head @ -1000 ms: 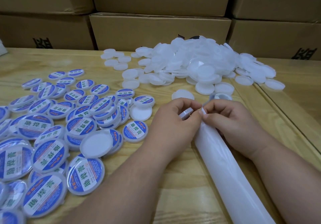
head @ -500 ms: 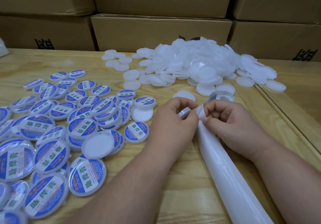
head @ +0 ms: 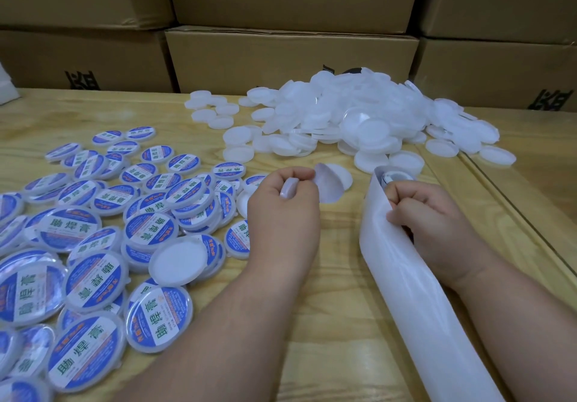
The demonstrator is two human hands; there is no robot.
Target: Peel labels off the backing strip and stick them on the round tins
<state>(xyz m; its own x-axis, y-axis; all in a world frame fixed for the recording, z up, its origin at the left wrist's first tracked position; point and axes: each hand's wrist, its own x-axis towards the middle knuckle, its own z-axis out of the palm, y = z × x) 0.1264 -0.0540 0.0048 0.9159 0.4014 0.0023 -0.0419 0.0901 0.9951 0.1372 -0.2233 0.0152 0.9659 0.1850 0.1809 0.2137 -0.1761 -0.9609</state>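
A freshly peeled label [head: 327, 184] is pinched at its edge by the left hand [head: 285, 211], whose curled fingers also grip a small round tin [head: 288, 188]. The right hand [head: 427, 223] is closed around the white backing strip [head: 406, 276], which is held lifted off the counter [head: 327, 323] and runs back toward the person.

For the step in hand, the label should be kept away from the fingers and the strip so that it is not folded on itself; it is best laid centred on the flat top of the tin and smoothed from the middle outward, so no bubbles or creases are trapped.

The label is seen from its pale back, round and slightly curled. Labelled tins [head: 93, 245], blue and white with green characters, are spread at the left of the counter; a heap of plain white tins [head: 359, 120] lies at the far side, before stacked cardboard boxes [head: 290, 55].
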